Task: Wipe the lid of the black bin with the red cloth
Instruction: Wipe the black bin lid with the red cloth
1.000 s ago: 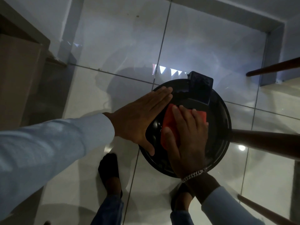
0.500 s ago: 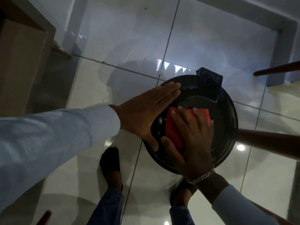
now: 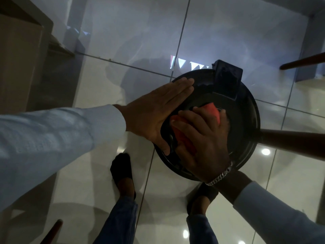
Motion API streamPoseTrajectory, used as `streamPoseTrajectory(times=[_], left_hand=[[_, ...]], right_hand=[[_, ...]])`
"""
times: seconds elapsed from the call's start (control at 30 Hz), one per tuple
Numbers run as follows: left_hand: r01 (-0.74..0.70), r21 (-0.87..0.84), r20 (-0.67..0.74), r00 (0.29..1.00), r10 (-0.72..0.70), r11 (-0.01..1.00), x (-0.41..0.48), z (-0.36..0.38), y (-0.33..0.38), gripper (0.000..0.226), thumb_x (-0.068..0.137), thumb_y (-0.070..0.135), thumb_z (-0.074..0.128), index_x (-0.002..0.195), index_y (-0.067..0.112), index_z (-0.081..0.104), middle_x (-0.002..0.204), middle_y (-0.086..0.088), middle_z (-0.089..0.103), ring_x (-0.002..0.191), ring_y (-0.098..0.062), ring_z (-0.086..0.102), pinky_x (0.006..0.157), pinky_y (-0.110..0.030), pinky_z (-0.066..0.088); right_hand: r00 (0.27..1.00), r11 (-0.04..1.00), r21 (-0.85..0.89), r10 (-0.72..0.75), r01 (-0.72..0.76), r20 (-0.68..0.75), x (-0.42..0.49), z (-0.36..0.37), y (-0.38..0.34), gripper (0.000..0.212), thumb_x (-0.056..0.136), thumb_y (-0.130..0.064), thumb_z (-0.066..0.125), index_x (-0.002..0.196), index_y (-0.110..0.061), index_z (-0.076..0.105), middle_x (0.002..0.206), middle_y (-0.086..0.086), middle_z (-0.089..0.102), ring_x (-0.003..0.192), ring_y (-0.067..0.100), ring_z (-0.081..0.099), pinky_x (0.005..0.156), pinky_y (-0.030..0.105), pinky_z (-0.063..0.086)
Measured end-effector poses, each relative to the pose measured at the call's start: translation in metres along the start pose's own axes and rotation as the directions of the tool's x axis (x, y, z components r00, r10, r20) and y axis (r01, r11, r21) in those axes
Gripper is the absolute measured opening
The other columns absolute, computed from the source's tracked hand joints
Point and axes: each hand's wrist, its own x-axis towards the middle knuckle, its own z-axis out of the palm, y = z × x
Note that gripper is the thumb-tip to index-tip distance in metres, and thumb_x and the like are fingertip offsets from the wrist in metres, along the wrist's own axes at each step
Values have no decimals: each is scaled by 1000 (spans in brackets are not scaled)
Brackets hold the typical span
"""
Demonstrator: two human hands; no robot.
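Left hand (image 3: 156, 113) flat, fingers extended, steadying my black bin lid (image 3: 246, 120), right hand (image 3: 204, 138) pressing red cloth (image 3: 210, 110), cloth now bunched further up than before.

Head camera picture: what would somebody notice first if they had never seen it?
Probably the red cloth, bright against the round black bin lid right of the middle, with the right hand pressing it flat. Next, the left hand lying open on the lid's left edge. Below them, two feet in dark socks stand on the shiny tiled floor.
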Motion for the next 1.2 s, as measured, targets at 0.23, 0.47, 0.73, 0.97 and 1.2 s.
streamPoseTrajectory(times=[0.23,0.47,0.73,0.97,1.2], left_hand=[[2,51,13,1000,-3,999,-1,1,-4,151,47,91,60,152,7,-9,163,-15,-8,151,-23,-11,122,-32,-5],[-11,104,28,1000,8,995,-1,1,-7,151,48,95,55,153,8,-8,164,-11,-11,151,-23,-11,122,-30,-6],[-3,127,33,999,-1,992,-1,0,-6,149,50,95,53,153,7,-8,164,-12,-11,151,-22,-13,121,-28,-9],[-3,136,43,999,-3,991,-1,-1,-3,148,51,95,51,153,6,-8,164,-15,-10,151,-24,-13,122,-31,-7],[-26,119,62,998,19,993,1,-2,-4,149,52,93,54,151,2,-9,163,-20,-10,151,-30,-12,123,-46,4]], right_hand=[[980,985,33,-171,169,102,-15,0,14,38,78,-45,66,113,-30,67,137,-1,59,142,28,32,109,77,15],[971,976,-85,-186,200,148,-53,-5,39,61,82,-59,60,137,-42,42,156,7,26,149,39,16,115,71,8],[866,871,52,492,-489,-85,-80,7,15,68,85,-53,55,144,-44,23,160,13,15,149,40,7,116,65,18],[504,540,348,841,-767,-194,-51,33,-60,66,87,-52,50,145,-35,24,162,17,2,150,39,-4,119,61,9],[814,830,170,555,-531,-171,-57,33,-58,52,91,-44,47,141,-32,35,158,17,23,149,43,7,115,71,9]])
